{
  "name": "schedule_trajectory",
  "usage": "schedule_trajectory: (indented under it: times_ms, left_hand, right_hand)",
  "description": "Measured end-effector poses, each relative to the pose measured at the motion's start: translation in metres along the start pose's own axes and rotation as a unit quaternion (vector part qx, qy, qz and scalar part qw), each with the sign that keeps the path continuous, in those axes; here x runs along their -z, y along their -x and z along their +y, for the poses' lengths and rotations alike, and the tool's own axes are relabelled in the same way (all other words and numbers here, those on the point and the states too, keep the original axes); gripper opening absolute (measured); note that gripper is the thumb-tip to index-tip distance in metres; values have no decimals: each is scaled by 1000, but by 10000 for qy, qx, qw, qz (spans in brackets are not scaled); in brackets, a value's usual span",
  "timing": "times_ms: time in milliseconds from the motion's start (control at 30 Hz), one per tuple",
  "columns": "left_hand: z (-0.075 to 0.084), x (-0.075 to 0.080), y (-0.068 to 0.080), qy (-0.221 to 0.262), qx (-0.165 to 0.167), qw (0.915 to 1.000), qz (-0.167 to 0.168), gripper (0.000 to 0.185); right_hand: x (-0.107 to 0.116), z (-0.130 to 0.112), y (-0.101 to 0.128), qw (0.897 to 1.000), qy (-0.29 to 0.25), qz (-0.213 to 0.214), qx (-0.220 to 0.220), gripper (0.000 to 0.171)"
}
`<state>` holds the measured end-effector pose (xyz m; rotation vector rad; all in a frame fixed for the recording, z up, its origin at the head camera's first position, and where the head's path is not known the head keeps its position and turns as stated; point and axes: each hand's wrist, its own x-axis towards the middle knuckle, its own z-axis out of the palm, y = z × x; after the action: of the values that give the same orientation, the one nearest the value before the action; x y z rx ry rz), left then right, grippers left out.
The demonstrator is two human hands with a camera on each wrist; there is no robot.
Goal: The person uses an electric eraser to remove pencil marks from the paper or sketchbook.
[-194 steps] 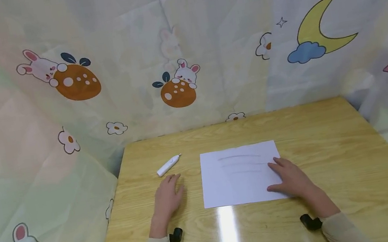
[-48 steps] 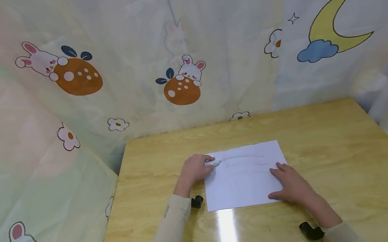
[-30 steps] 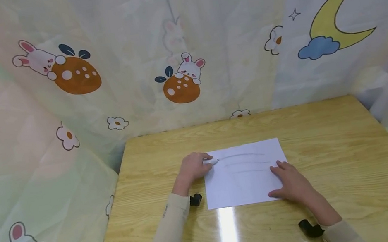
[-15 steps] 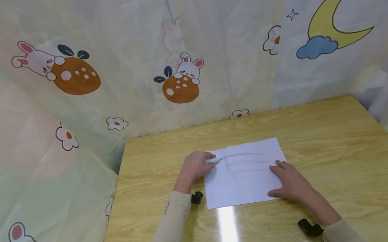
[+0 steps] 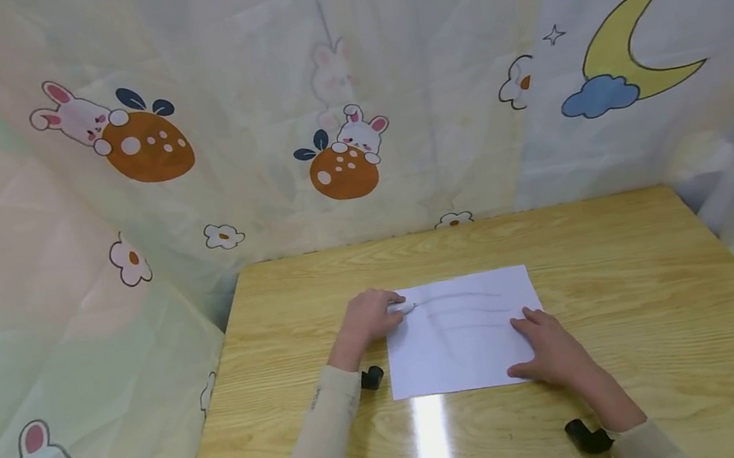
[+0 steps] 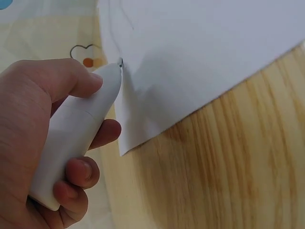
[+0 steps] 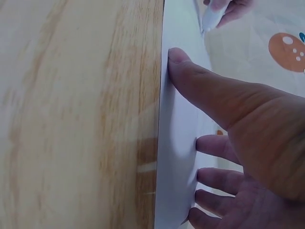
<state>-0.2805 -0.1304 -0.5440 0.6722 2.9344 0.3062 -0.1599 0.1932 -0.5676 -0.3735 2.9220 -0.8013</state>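
My left hand (image 5: pixel 368 317) grips a white electric eraser (image 6: pixel 71 136), a thick pen-shaped body with a small metal tip. In the left wrist view the thumb lies along its upper side and the other fingers curl beneath it. Its tip meets the sheet of white paper (image 5: pixel 457 358) near the upper left corner, at the left end of the top grey line. Several faint grey lines run across the sheet. With thumb and fingers spread, my right hand (image 5: pixel 556 347) rests on the paper's right side; the right wrist view shows its thumb (image 7: pixel 190 76) on the sheet.
The paper lies on a wood-grain table (image 5: pixel 632 284), with a bright light reflection below the sheet. A printed cloth (image 5: pixel 237 122) with rabbits and a moon hangs behind and at the sides. Black wrist mounts (image 5: pixel 589 436) sit by both wrists.
Earlier the electric eraser lay on the table left of the paper, above my left hand. My left hand has since picked it up and brought it onto the sheet. My right hand stays put.
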Motion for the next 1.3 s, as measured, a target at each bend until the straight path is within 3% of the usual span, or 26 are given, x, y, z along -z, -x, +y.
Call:
schedule_trajectory:
  times_ms: [133,300,500,700,900,1133,1300]
  left_hand:
    - [-1,0,1,-1,39,10000,-1,29]
    - [0,-3,2,29,-149,9999,-27,31]
    - [-2,-1,6,-108,108,9999,71,30]
    - [-1,0,5,-4,-26,10000,43,31]
    - [-1,0,6,65,169,9998,-27,29]
    - [2,-1,4,231,-24,9997,-98,31]
    - [2,0,7,270,210,9994,-108,29]
  right_hand:
    - [1,1,1,10000,-78,-46,-40,86]
    - [-1,1,3,9999,-44,-16,-99,86]
    - [-1,0,4,10000,-43,-8,-72,86]
    - [-1,2,1,10000,8,53,-53,87]
    - [-1,2,2,10000,-17,52,-39,86]
    - [0,2,2,10000,-17,-42,-55,86]
    - [1,2,2,10000,-19,-34,-59,86]
